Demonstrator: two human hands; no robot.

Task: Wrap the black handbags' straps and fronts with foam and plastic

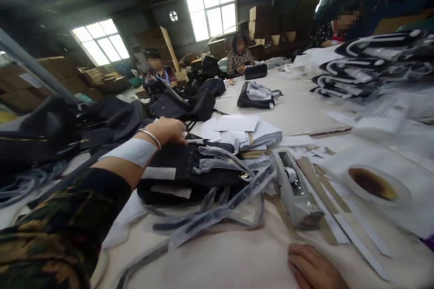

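Note:
A black handbag (172,158) lies at the middle of the table, stacked on another dark piece, with white strips along its near side. Its handles (224,207) are wrapped in clear plastic and trail toward me. My left hand (169,130) reaches across to the bag's far left edge, fingers bent down and closed on it; the fingertips are partly hidden. A white band covers my left wrist, beside a bracelet. My right hand (313,264) rests on the light tabletop at the near edge, holding nothing, its fingers slightly bent. Beyond it stands a grey tape dispenser (296,192).
White paper sheets (251,131) are piled behind the bag. Card strips (334,198) and a large roll (376,185) lie right. Black bags (111,117) heap up at left; plastic-wrapped bags (366,63) are stacked at right. Several people (239,56) sit farther back.

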